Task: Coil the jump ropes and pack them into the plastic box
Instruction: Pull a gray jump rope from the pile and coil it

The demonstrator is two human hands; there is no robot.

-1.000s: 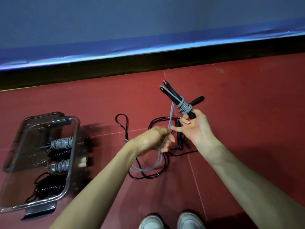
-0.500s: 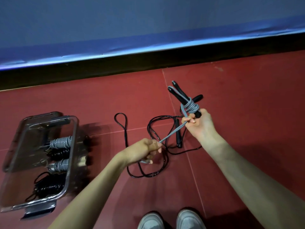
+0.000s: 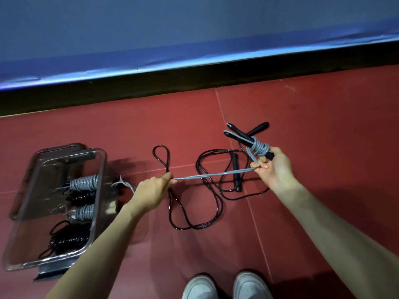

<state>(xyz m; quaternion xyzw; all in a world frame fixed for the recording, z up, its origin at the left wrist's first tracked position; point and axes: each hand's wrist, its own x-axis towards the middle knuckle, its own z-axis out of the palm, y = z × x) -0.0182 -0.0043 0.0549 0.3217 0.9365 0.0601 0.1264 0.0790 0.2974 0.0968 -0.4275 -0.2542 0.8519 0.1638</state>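
Grey rope [image 3: 212,175] taut, left-right btwn hands

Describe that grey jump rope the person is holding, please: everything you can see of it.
The grey jump rope is a thin, smooth, plastic-looking cord with black handles. Several turns are wound around the paired handles, which the right hand holds above the red floor. From there a doubled strand runs taut to the left hand, which grips it; the looped end pokes out beyond.

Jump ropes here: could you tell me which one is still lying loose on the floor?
The black rope, sprawled uncoiled on the red floor; the grey rope is held taut between both hands.
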